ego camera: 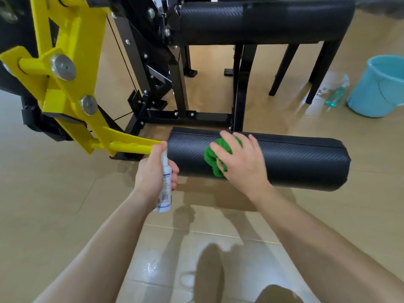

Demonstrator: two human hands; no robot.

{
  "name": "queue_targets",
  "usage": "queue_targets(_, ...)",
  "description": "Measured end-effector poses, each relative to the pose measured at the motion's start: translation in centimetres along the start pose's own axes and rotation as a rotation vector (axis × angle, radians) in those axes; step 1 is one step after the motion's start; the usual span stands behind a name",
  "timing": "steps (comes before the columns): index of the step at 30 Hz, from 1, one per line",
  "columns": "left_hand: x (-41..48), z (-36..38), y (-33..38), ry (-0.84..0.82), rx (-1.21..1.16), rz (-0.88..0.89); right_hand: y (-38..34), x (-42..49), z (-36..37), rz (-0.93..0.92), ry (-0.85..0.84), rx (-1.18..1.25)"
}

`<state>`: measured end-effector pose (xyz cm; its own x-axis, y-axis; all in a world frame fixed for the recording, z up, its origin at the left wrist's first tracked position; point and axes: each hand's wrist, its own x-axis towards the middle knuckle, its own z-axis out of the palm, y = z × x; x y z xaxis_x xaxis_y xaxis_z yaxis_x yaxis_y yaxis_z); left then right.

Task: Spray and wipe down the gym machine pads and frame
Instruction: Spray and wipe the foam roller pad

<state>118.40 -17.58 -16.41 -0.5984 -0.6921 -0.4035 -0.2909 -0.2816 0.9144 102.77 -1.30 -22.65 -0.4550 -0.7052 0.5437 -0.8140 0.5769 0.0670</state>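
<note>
Lower roller pad (pixel 295 158), black and cylindrical, lies across the middle of the view just above the tiled floor (pixel 65 204), fixed to a yellow lever arm (pixel 72 62) on the left. The right hand (pixel 242 158) presses a green cloth (pixel 209 156) against the pad with spread, fairly flat fingers. The left hand (pixel 150 171) grips a white spray bottle (pixel 166 193) at the pad's left end. A second black pad (pixel 262 20) sits farther back on the black frame (pixel 196 117). Far right, a blue bucket (pixel 378 88) stands beside a clear bottle (pixel 336 92).
</note>
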Motion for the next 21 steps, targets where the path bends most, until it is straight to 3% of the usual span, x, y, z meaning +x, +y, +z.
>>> queue_targets(3, 0.1, 0.5, -0.4, -0.024, -0.039, -0.038, 4.7, -3.6, -1.5, 0.181, 0.011, -0.055)
queue_targets(7, 0.1, 0.0, -0.9, -0.015, -0.086, -0.081, -0.9, -1.9, 0.3, 0.293, 0.114, -0.069)
queue_targets(10, 0.0, -0.3, -0.6, 0.023, -0.128, -0.077, -7.9, 2.4, 2.5, 0.078, 0.185, 0.038)
queue_targets(13, 0.1, -0.1, 0.1, 0.045, -0.137, -0.055, -12.4, 4.2, 4.1, -0.205, 0.049, 0.07)
queue_targets(17, 0.3, 1.0, 1.3, 0.01, -0.088, -0.029, -6.2, 2.0, 3.3, -0.296, 0.086, 0.056)
queue_targets(21, 0.5, 3.6, 1.9, -0.082, -0.001, -0.015, 4.2, -4.9, 0.0, -0.112, 0.16, -0.064)
